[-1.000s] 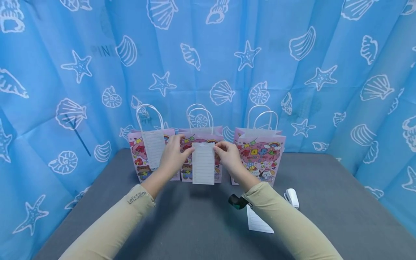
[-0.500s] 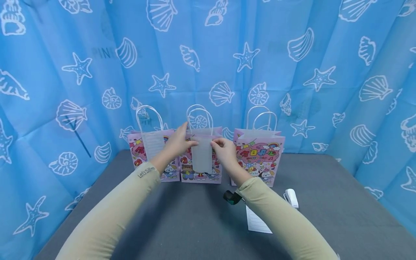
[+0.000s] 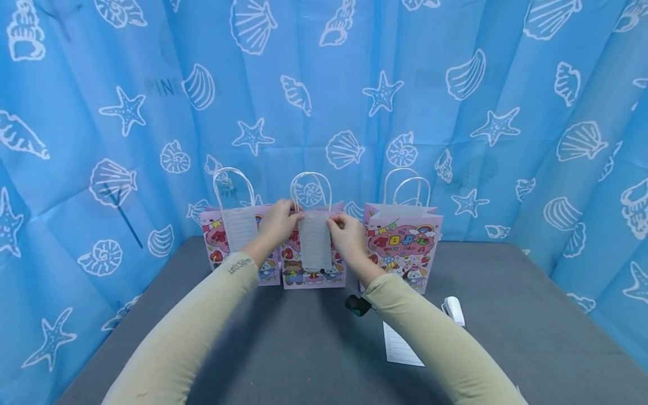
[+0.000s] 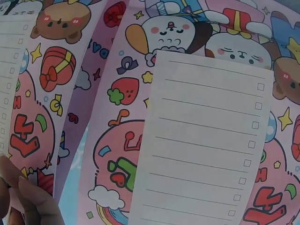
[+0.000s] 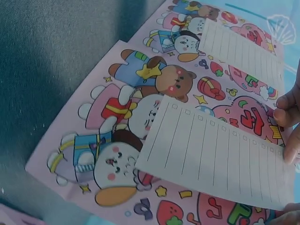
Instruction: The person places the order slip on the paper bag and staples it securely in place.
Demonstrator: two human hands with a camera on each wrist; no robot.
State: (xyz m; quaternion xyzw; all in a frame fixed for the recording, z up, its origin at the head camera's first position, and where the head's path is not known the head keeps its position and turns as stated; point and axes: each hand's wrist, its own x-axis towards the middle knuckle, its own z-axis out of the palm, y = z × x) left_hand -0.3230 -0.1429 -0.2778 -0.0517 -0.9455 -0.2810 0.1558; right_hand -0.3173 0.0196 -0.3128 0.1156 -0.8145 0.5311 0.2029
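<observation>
A lined paper sheet (image 3: 316,244) with small checkboxes hangs against the front of the middle pink cartoon gift bag (image 3: 314,281), just below its white handles. My left hand (image 3: 277,226) pinches the sheet's upper left corner at the bag's top edge. My right hand (image 3: 348,237) pinches the upper right corner between thumb and fingertips. In the right wrist view the sheet (image 5: 215,150) lies along the bag's front, its lower end tilted slightly off it. The left wrist view catches my left fingers (image 4: 33,201) at the lower left.
A gift bag (image 3: 215,233) on the left carries a similar lined sheet (image 3: 240,228). Another gift bag (image 3: 402,253) stands at right with its front uncovered. A white stapler (image 3: 454,310) and a loose lined sheet (image 3: 402,346) rest on the grey table (image 3: 506,349). A blue curtain (image 3: 324,112) hangs behind.
The sheet has moved up and back from in front of the middle bag to its top edge. My left hand has shifted right and down onto its corner; the bag's two handles now stand closer together.
</observation>
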